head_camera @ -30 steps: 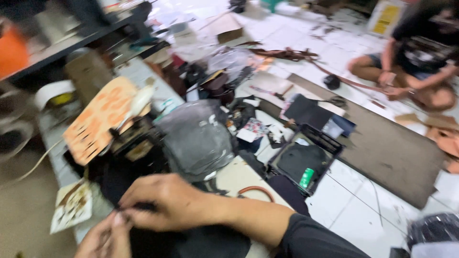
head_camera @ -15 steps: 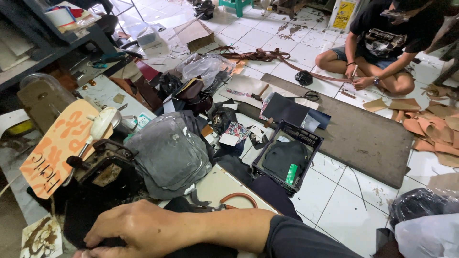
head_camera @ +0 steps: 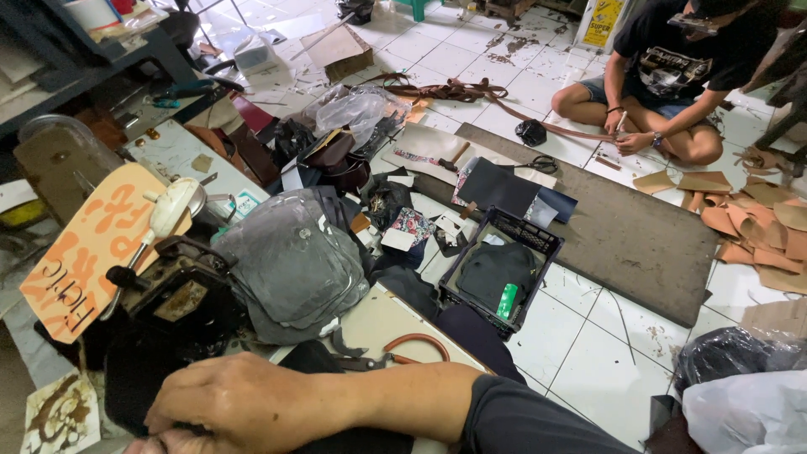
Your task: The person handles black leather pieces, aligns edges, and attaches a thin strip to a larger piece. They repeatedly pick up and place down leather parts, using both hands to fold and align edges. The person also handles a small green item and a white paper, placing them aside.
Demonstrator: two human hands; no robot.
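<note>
My right hand (head_camera: 239,403) lies low in the view, its dark-sleeved forearm reaching in from the right. Its fingers curl down onto black material (head_camera: 139,378) in front of an old black sewing machine (head_camera: 176,294). Only a sliver of my left hand (head_camera: 164,444) shows at the bottom edge, tucked under the right one, and its fingers are hidden. A crumpled grey bag (head_camera: 290,261) sits just behind the machine. Orange-handled pliers (head_camera: 403,349) rest on the tabletop (head_camera: 378,319) beside my forearm.
An orange cardboard sign (head_camera: 84,252) leans at the left. On the tiled floor stand a black crate (head_camera: 542,240) holding dark cloth, a long dark mat (head_camera: 622,227) and tan leather pieces (head_camera: 756,227). Another person (head_camera: 672,76) sits on the floor, far right. Plastic bags (head_camera: 740,395) are bottom right.
The view has swung right and up, so the machine and both hands have slid to the bottom left. My left hand, plainly visible a second ago, is almost out of frame.
</note>
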